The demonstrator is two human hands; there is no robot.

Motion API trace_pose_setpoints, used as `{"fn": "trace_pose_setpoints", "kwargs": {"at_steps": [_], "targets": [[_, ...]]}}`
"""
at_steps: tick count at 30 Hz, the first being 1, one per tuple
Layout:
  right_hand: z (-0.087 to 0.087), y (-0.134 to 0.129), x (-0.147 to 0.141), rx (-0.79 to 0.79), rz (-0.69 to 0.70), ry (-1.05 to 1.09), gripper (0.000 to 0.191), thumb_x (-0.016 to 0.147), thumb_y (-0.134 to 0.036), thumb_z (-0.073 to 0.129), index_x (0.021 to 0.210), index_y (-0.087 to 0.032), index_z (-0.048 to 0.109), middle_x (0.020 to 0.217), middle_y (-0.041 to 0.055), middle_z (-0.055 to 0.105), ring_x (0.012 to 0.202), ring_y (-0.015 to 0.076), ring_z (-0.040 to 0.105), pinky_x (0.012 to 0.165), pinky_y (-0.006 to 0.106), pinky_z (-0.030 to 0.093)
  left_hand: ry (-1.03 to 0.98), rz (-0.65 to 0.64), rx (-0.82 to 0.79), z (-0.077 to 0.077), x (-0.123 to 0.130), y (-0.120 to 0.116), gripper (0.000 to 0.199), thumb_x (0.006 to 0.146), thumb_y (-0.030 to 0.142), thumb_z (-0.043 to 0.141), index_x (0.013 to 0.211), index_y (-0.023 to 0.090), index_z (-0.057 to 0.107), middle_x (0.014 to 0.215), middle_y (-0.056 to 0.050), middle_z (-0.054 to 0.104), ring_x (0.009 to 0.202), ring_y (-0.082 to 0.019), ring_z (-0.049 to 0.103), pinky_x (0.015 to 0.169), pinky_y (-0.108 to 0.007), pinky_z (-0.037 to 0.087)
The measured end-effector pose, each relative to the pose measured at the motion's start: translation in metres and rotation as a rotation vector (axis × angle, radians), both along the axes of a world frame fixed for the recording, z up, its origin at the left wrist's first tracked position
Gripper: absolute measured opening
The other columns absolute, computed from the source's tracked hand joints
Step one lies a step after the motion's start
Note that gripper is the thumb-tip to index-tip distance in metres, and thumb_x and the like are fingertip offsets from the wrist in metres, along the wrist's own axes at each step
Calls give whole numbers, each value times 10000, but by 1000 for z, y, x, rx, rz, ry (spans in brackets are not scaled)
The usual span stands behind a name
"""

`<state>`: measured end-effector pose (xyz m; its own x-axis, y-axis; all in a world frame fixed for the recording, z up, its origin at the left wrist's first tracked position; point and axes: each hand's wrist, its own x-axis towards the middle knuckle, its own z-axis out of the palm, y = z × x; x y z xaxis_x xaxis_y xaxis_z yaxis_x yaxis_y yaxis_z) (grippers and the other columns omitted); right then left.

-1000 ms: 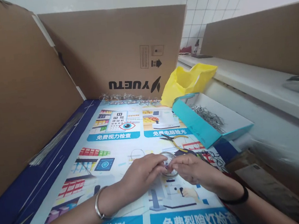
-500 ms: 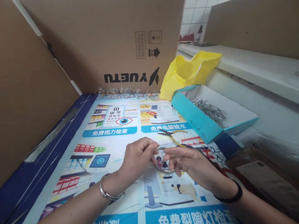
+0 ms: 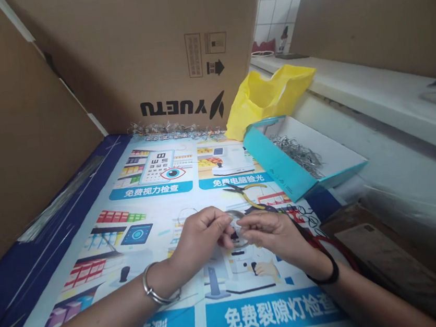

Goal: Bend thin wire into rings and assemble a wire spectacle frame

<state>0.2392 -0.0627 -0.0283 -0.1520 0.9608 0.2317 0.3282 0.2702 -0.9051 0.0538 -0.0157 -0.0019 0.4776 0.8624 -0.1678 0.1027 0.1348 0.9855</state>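
Between my two hands, a thin wire ring (image 3: 234, 213) is held up a little above the printed sheet (image 3: 162, 264). My left hand (image 3: 205, 230) pinches its left side with thumb and fingers. On the right side of the ring, the fingertips of my right hand (image 3: 275, 234) are drawn together on it. Parts of the ring are hidden behind the fingers. Just beyond the hands lie pliers (image 3: 248, 195) with yellow handles, jaws pointing left. Small dark loops (image 3: 304, 214) lie to the right of the pliers.
A turquoise box (image 3: 268, 163) holding a heap of thin metal pieces (image 3: 299, 155) stands at right, with a yellow bag (image 3: 269, 97) behind it. Large cardboard (image 3: 111, 55) walls the back and left. Straight wires (image 3: 62, 199) lie along the left edge. A brown package (image 3: 393, 253) sits at right.
My right hand's fingers, spread before, have closed in on the ring's right side. The left hand keeps its pinch. The whole view has shifted slightly.
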Motion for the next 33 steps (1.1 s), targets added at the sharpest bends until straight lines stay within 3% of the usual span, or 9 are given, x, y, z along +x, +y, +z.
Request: {"fn": "trace_pose_setpoints", "kwargs": {"at_steps": [3, 8, 14, 20, 27, 33], "targets": [[0, -1, -2, -21, 0, 35, 160, 819, -321, 633, 906, -219, 721, 773, 18, 689, 638, 124, 611, 592, 247, 498, -12, -14, -1, -1, -1, -1, 243, 812, 372, 580, 716, 151, 602, 605, -19, 674, 485, -112, 610, 529, -224, 493], [8, -2, -10, 141, -51, -99, 98, 815, -280, 634, 809, -235, 721, 767, 18, 704, 741, 156, 633, 691, 277, 495, 20, -34, 23, -3, -2, -4, 233, 812, 372, 579, 729, 157, 613, 589, -13, 670, 492, -114, 615, 524, -215, 483], [9, -2, -10, 149, -82, -72, 161, 833, -250, 601, 686, -204, 648, 645, -3, 600, 642, 132, 555, 608, 253, 435, 50, -59, 59, -6, -4, -4, 251, 815, 380, 579, 714, 154, 621, 590, -13, 657, 478, -107, 605, 508, -207, 467], [5, 3, -4, 107, -119, -105, 164, 842, -237, 549, 687, -197, 587, 669, -6, 567, 652, 135, 530, 613, 260, 410, 88, 22, 128, -9, -10, 6, 250, 830, 370, 562, 694, 163, 599, 614, 7, 651, 493, -99, 588, 523, -203, 458], [-9, 8, 2, 166, -149, -292, 168, 772, -133, 499, 619, -201, 485, 646, -4, 511, 676, 154, 482, 633, 289, 361, 328, 9, 307, -17, -16, 11, 236, 846, 323, 531, 679, 176, 608, 526, 45, 584, 495, -98, 553, 533, -203, 416], [-8, 9, 2, 209, -101, -349, 202, 792, -132, 429, 613, -206, 374, 643, 1, 450, 685, 169, 428, 650, 321, 328, 460, -59, 601, -29, -26, 6, 183, 868, 257, 526, 745, 192, 646, 680, 28, 672, 629, -115, 605, 585, -211, 418]]}}
